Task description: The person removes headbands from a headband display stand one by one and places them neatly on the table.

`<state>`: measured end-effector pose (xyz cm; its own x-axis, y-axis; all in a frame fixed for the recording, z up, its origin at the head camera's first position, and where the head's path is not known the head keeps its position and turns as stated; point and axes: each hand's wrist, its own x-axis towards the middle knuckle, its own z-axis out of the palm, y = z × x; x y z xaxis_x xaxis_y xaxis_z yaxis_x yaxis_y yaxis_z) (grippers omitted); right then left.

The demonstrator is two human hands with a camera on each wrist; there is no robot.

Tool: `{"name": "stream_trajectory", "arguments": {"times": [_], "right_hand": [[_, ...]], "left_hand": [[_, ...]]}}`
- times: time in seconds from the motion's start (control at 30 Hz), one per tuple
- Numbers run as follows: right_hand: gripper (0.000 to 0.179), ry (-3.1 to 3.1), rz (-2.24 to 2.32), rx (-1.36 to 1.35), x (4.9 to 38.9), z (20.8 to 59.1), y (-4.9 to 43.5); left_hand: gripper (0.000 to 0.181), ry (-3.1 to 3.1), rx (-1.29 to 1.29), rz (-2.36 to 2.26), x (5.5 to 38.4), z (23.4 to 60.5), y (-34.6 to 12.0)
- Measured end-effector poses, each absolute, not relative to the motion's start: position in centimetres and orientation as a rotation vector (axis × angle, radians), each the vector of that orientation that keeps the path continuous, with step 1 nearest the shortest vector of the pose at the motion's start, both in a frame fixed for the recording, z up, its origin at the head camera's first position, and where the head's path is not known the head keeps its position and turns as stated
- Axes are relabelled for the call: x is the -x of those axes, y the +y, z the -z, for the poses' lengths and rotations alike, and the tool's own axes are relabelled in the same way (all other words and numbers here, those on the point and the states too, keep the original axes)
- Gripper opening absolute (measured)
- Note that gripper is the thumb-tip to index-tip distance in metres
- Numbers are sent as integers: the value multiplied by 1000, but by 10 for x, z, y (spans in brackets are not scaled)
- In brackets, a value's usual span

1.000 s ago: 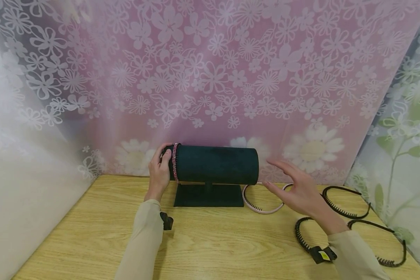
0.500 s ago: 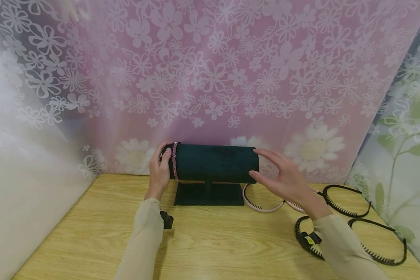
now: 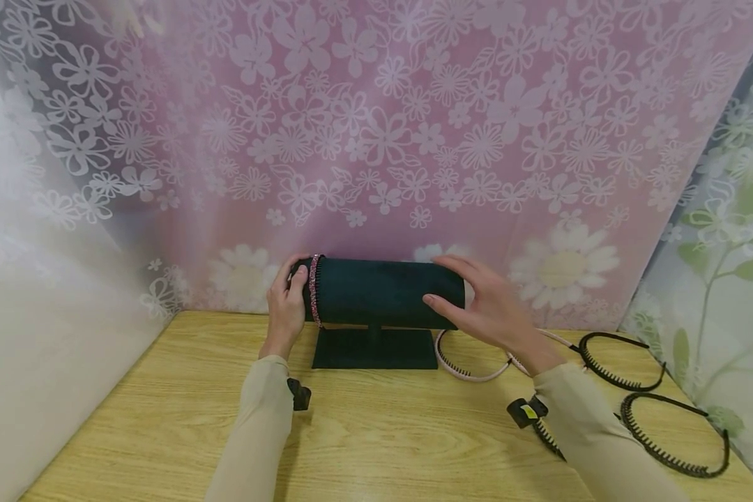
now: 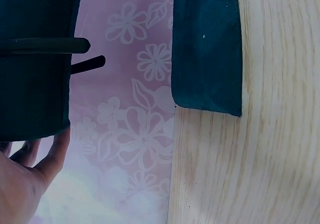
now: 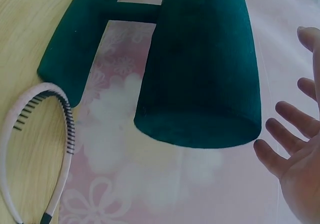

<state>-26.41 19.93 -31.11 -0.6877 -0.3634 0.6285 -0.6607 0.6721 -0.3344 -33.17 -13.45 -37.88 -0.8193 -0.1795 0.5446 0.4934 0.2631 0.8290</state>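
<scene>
A dark green cylindrical headband stand stands on a flat base. Around its left part sits a glittery pink headband with dark teeth; its two black ends stick out below the cylinder in the left wrist view. My left hand grips the cylinder's left end, thumb in front. At the other end is my right hand, its thumb and fingers spread around the end in the head view. The right wrist view shows the fingers of this right hand relaxed beside the cylinder, holding nothing.
A light pink headband lies right of the stand's base, with another pink headband partly behind my right wrist. Several black headbands, one at the right, lie on the wooden table. Flowered curtain hangs close behind.
My right hand has moved left from beside the stand to its right end, fingers now overlapping the cylinder. The left hand keeps its hold, and the glittery headband stays in place.
</scene>
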Motion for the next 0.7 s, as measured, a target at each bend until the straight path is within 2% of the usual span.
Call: {"name": "stream_trajectory", "arguments": {"times": [0.2,0.7], "right_hand": [[65,-2360,-771,-828,270,306,185],[65,-2451,-790,-868,290,297,146]], "left_hand": [[36,-2003,300,1585,305,356,-128],[36,-1993,308,1592,308,357,-129]]}}
